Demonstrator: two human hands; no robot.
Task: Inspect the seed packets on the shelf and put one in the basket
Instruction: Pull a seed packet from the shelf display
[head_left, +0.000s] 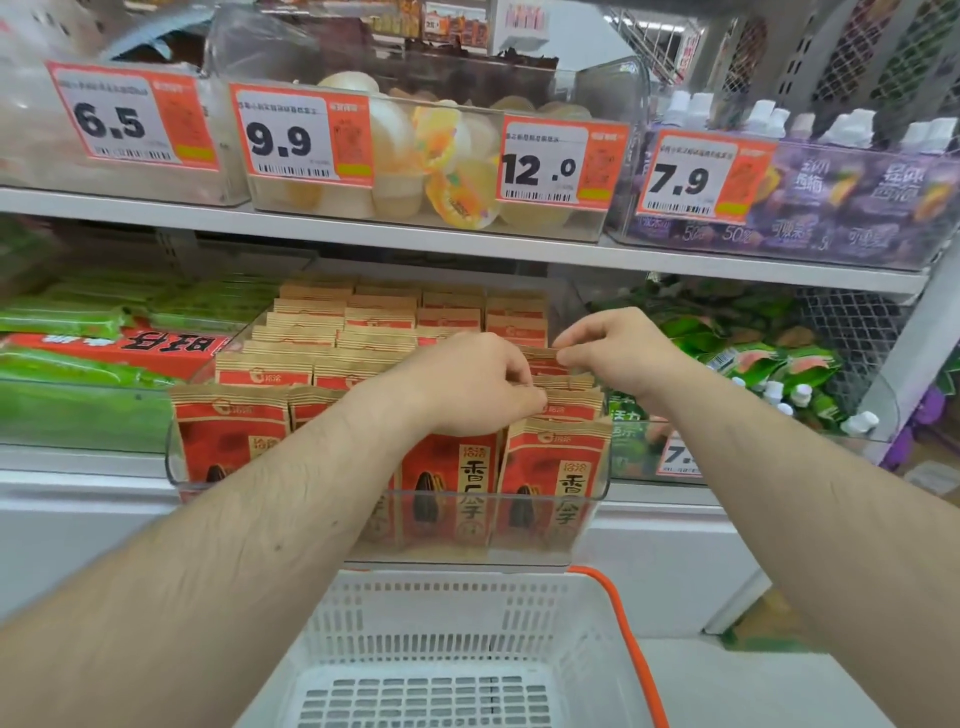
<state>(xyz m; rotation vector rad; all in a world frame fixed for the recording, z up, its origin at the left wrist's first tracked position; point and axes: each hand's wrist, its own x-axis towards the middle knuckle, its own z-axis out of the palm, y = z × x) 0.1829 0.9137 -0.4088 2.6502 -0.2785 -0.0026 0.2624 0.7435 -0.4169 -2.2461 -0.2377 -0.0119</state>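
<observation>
Red and tan seed packets (550, 467) stand in rows inside a clear plastic bin (597, 488) on the lower shelf. My left hand (467, 384) lies over the right-hand row, fingers curled onto the top edges of the packets there. My right hand (618, 348) pinches the top edge of a packet (540, 355) further back in the same row. Below the shelf a white basket (441, 649) with an orange handle (628, 639) stands with nothing in it.
Green snack packs (78, 322) fill the bin to the left, green pouches (769, 358) the bin to the right. The upper shelf holds jelly cups (447, 156) and purple drinks (841, 197) behind price tags (306, 137).
</observation>
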